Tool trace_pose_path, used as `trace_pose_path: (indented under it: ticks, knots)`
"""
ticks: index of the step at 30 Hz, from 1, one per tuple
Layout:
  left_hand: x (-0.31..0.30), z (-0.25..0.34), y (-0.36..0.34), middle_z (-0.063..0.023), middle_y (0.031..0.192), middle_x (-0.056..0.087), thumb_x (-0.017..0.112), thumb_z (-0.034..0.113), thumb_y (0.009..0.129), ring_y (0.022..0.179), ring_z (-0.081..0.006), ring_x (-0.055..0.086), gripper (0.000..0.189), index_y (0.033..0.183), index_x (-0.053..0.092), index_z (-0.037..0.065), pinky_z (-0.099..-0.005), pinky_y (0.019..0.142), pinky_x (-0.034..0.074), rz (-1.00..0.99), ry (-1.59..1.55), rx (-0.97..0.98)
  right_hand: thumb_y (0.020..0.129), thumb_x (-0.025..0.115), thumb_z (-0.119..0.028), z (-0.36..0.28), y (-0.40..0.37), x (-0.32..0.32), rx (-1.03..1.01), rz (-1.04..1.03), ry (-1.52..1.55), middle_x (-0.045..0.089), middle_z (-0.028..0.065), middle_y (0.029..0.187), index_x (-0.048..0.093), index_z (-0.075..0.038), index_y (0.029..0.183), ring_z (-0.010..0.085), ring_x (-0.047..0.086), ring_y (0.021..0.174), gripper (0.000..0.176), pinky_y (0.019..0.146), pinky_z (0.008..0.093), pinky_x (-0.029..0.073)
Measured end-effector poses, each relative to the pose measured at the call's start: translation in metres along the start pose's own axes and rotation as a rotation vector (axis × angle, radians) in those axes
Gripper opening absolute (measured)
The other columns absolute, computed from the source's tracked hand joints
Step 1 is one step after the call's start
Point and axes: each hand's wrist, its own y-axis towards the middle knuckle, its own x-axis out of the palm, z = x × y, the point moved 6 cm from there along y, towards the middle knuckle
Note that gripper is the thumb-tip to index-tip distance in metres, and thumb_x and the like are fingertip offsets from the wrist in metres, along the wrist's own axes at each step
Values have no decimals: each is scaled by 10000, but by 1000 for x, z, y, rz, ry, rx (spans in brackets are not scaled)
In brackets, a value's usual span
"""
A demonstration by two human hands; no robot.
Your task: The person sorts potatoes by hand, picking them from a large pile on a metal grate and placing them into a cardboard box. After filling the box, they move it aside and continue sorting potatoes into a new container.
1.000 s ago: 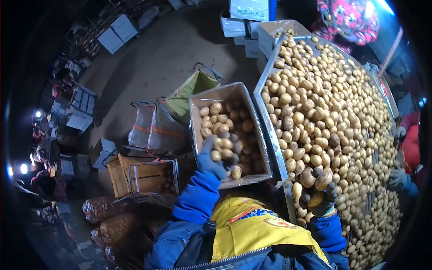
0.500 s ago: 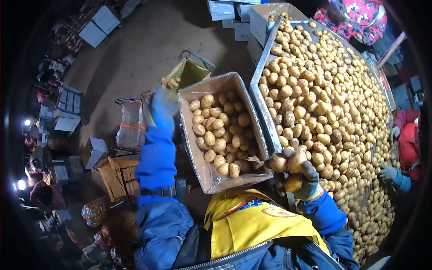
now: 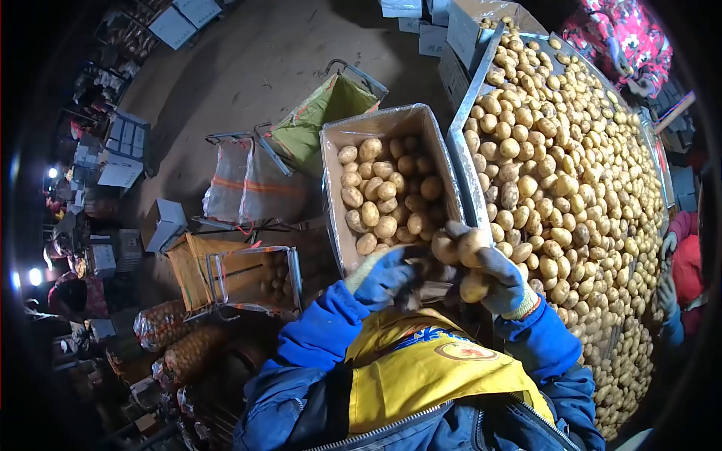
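While the right hand (image 3: 502, 278) pinches several potatoes (image 3: 473, 248) at the near right corner of the box (image 3: 383, 125), the left hand (image 3: 378, 278) hovers alongside | its blurred fingers curl, any hold unclear | snug cupping, kept low, should best spare the skins

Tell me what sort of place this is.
Probably a potato sorting and packing shed: a metal-edged table heaped with loose potatoes, a lined carton partly filled with them, and stuffed mesh sacks on the floor.
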Motion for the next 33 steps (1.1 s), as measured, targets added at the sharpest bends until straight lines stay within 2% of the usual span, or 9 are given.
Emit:
trace_pose_path:
  ticks: [3,6,11,17,20,23,29,31,33]
  knots:
    - [-48,14,-37,-102,1183,698,598,84,980,1067,-156,674,546,1482,446,-69,-253,904,544,279,251,166,956,711,-278,-7,21,6,-132,16,-433,471,125,1548,377,-14,1584,218,413,1442,758,1203,365,309]
    - [-44,29,-65,-96,1039,736,608,66,923,912,-182,720,548,1441,499,-77,-273,804,582,503,224,24,980,703,-188,-18,11,4,-164,65,-546,535,107,1494,457,-7,1537,196,498,1357,635,1124,332,409]
    - [-63,47,-103,-136,914,738,635,95,868,669,-256,721,503,1342,596,-70,-348,526,579,547,194,372,1000,672,-140,-6,3,-14,-146,158,-536,647,84,1366,575,5,1433,149,574,1241,467,1060,296,457]
    - [-116,24,-170,-243,1218,704,661,310,976,995,-352,741,629,1517,462,56,-496,763,634,918,246,179,982,677,-63,2,-15,-36,-186,259,-613,679,85,1301,618,6,1380,152,618,1172,408,1005,288,496]
    - [-107,9,-181,-270,1348,609,666,410,982,1147,-404,663,705,1567,400,120,-528,863,580,1087,1011,-623,904,738,-48,1,-24,-36,-504,363,-1037,698,120,1233,649,-15,1329,225,662,1142,436,982,337,524]
    - [-81,73,-153,-304,1453,533,726,270,947,1330,-450,540,706,1538,414,40,-526,1024,504,1318,1533,-100,813,772,-68,-4,-30,-5,-793,288,-1566,660,167,1280,652,-33,1299,348,641,1178,502,1032,442,499]
    - [-22,131,-8,-202,1248,671,641,213,943,1196,-384,630,412,1318,632,44,-486,999,510,512,2134,540,790,765,-246,41,-8,-11,-609,197,-2047,558,171,1414,651,-89,1277,400,446,1389,524,1183,660,250]
    - [-109,113,47,-151,1314,639,696,260,899,1196,-334,613,491,1360,595,122,-476,967,491,341,2475,249,794,760,-243,40,-7,-14,-591,233,-2027,560,164,1409,657,-82,1265,400,439,1391,508,1183,663,250]
    - [-119,113,70,-169,1322,641,777,333,818,1260,-325,589,622,1369,593,109,-501,974,482,192,2461,-580,805,746,-245,40,-7,-16,-604,234,-2009,576,158,1383,660,-66,1248,405,451,1376,486,1188,660,254]
